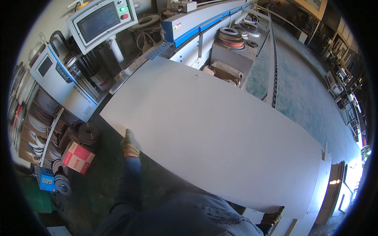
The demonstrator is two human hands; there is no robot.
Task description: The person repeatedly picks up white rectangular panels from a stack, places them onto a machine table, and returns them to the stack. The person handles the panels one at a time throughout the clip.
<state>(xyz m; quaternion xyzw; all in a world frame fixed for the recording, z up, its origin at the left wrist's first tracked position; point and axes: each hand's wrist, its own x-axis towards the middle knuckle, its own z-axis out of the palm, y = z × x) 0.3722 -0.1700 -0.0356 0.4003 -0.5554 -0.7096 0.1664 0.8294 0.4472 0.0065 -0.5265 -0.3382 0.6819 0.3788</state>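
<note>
A large flat white-grey panel [206, 126] lies in front of me, its far left end against the infeed of an edge banding machine [189, 32]. My left hand [130, 144], in a knitted work glove with an orange cuff, grips the panel's near edge close to its left corner, thumb on top and fingers hidden below. At the near edge towards the right end, my gloved right hand [273, 217] holds the panel too, its fingers partly hidden. Under the panel's right end, more white panels [317, 188] show.
A control screen [99, 22] and an adhesive melter [63, 79] stand at the left. Edge banding rolls [44, 103] fill a shelf beside a red and white carton [78, 157]. Further rolls [231, 38] and an open box [226, 73] lie behind the panel, near a roller rail [275, 67].
</note>
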